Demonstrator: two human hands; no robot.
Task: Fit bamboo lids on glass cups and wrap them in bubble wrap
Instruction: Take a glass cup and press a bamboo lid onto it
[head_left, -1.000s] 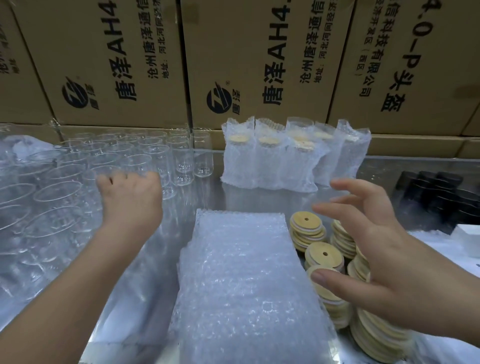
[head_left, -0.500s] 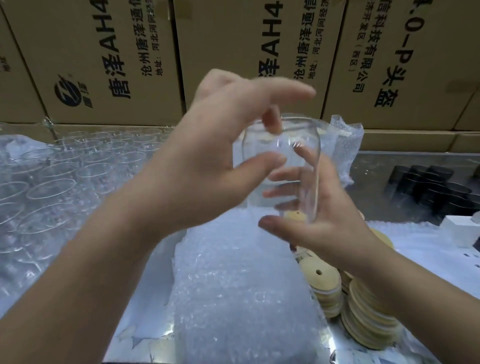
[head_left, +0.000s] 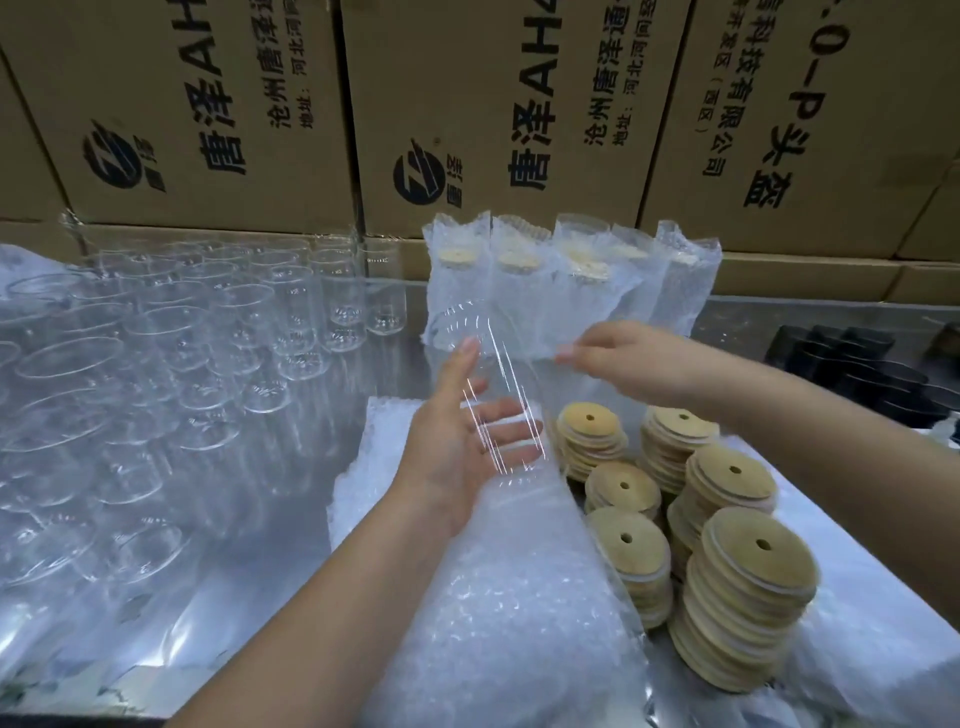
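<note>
The left hand (head_left: 457, 441) is palm up and carries a glass cup (head_left: 491, 384) in the air above the pile of bubble wrap (head_left: 493, 597). The cup lies tilted across the fingers, which are spread and almost straight, and the thumb points up along its side. The right hand (head_left: 623, 358) reaches over to the far end of the cup with its fingers close together. I cannot tell if they touch or hold it. Stacks of round bamboo lids (head_left: 748, 571) stand just beside the bubble wrap. Wrapped cups (head_left: 545, 291) stand at the back, in front of big cardboard boxes (head_left: 208, 104). Many empty glass cups (head_left: 182, 364) fill the left side of the shiny table (head_left: 234, 571).
</note>
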